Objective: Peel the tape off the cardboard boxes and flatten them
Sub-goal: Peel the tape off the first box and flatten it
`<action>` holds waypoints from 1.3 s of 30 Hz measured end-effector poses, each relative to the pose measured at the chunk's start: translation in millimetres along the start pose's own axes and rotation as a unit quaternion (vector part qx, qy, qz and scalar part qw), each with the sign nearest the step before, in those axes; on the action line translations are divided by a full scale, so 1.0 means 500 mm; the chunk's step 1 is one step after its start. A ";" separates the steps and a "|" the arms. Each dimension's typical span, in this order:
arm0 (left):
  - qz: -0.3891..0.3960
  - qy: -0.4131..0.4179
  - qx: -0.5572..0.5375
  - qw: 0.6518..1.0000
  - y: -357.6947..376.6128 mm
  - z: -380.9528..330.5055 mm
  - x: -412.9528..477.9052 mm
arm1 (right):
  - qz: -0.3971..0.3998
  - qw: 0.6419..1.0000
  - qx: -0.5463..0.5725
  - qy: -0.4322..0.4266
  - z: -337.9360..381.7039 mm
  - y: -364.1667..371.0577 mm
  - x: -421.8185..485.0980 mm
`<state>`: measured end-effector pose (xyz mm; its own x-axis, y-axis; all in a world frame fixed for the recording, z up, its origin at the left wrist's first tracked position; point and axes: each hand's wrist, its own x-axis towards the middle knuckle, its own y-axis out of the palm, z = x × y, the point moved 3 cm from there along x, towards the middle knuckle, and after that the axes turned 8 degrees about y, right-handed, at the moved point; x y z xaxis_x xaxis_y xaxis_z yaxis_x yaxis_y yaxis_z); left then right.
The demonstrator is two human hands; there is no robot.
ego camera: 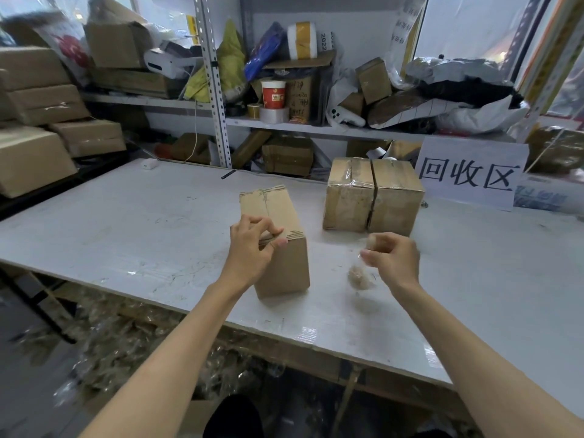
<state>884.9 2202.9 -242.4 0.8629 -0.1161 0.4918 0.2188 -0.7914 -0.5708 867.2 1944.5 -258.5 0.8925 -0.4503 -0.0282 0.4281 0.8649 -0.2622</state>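
A small brown cardboard box (pixel 284 248) stands on the white table (pixel 126 229), its top showing torn strips where tape came off. My left hand (pixel 252 245) grips the near top edge of this box with curled fingers. To the right of the box my right hand (pixel 392 254) pinches a crumpled, blurred wad of clear peeled tape (pixel 360 276) that hangs just above the table. A bigger cardboard box (pixel 373 197), still wrapped in clear tape with a slit down its middle, stands further back on the right.
A white sign with large black characters (pixel 467 178) leans behind the bigger box. Metal shelves (pixel 218 99) at the back hold boxes, bags, a cup and tape rolls. Stacked cartons (pixel 41 121) fill the left. Discarded tape (pixel 120 336) litters the floor below the table's front edge.
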 end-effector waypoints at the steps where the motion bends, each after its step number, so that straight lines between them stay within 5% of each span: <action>1: 0.008 0.004 0.001 1.000 0.006 -0.001 0.002 | -0.011 0.998 -0.055 -0.032 0.001 -0.020 0.006; 7: 0.014 0.002 0.014 1.000 0.017 -0.006 0.005 | -0.002 0.939 -0.282 -0.197 -0.017 0.011 -0.003; 15: 0.016 -0.032 -0.083 0.996 -0.005 -0.015 0.004 | 0.019 0.912 -0.386 -0.138 -0.041 0.028 0.013; 21: -0.056 -0.131 -0.089 0.986 -0.037 -0.017 0.004 | 0.027 0.914 -0.374 -0.155 -0.026 0.028 0.033; 26: 0.023 -0.152 0.150 0.977 -0.070 -0.039 0.006 | -0.025 0.928 -0.312 -0.204 0.030 0.034 0.020; 31: 0.022 -0.216 0.064 0.974 -0.091 -0.043 0.004 | 0.109 0.968 -0.143 -0.173 0.127 0.098 -0.026; 35: -0.030 -0.225 0.001 0.974 -0.111 -0.041 0.007 | 0.248 0.947 -0.146 -0.141 0.178 0.160 -0.058; 39: -0.071 -0.203 -0.012 0.977 -0.137 -0.056 0.012 | 0.186 0.944 -0.169 -0.212 0.188 0.160 -0.071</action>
<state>862.4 2239.5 -182.0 0.9353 0.2390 0.2611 0.3426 -0.7964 -0.4983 883.2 2050.5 -188.0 0.9797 0.0616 0.1910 0.0682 0.7930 -0.6054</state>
